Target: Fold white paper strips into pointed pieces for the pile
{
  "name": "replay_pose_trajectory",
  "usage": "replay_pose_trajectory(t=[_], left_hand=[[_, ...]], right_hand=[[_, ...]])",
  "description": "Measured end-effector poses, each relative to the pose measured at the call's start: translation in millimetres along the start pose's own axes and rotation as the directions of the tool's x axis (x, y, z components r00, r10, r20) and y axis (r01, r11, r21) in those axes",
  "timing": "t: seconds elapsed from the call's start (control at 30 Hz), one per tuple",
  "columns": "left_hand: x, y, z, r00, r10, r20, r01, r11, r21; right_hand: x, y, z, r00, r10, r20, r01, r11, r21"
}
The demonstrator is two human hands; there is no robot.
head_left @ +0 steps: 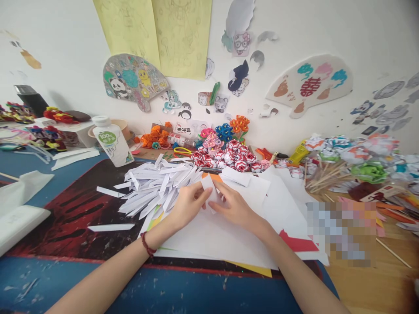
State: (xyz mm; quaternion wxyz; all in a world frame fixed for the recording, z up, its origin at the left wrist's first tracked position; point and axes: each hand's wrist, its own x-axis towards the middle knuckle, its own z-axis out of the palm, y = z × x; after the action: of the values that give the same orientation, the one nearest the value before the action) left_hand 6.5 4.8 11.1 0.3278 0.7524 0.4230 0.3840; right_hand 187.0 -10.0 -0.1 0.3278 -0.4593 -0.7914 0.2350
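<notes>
A small piece of white paper (209, 190) stands tilted between my two hands, above a stack of paper sheets (225, 244). My left hand (188, 203) pinches its left side, thumb toward me. On the other side, my right hand (235, 204) has its fingers against the paper's edge and its thumb low on it. Left of my hands lies a big heap of folded white paper strips (153, 185). Two loose strips sit apart from it, one being the folded strip (111, 227) nearer me. Just behind the hands rests another folded white piece (235, 176).
A white bottle (113, 141) stands behind the heap at left. Red-and-white paper flowers (240, 156) pile up against the wall. Wooden sticks (329, 174) and more paper flowers (369, 172) crowd the right side. At the left edge lies a white box-like object (22, 224).
</notes>
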Motion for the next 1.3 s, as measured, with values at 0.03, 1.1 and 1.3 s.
replay_pose_trajectory(t=[0.03,1.1,1.3], left_hand=[[-0.1,0.0,0.5,1.0,-0.001,0.01,0.001,1.0,0.0],[-1.4,4.2,-2.0,0.998,0.024,0.054,-0.015,0.989,-0.147],[-2.0,2.6,-1.8,0.999,0.006,0.053,0.001,0.992,-0.127]], right_hand=[[-0.1,1.4,1.1,1.0,-0.006,0.006,0.006,1.0,-0.022],[1.0,-4.8,-8.0,0.989,0.08,0.124,-0.111,0.957,0.269],[2.0,-9.8,-12.9,0.99,0.049,0.133,-0.089,0.945,0.314]])
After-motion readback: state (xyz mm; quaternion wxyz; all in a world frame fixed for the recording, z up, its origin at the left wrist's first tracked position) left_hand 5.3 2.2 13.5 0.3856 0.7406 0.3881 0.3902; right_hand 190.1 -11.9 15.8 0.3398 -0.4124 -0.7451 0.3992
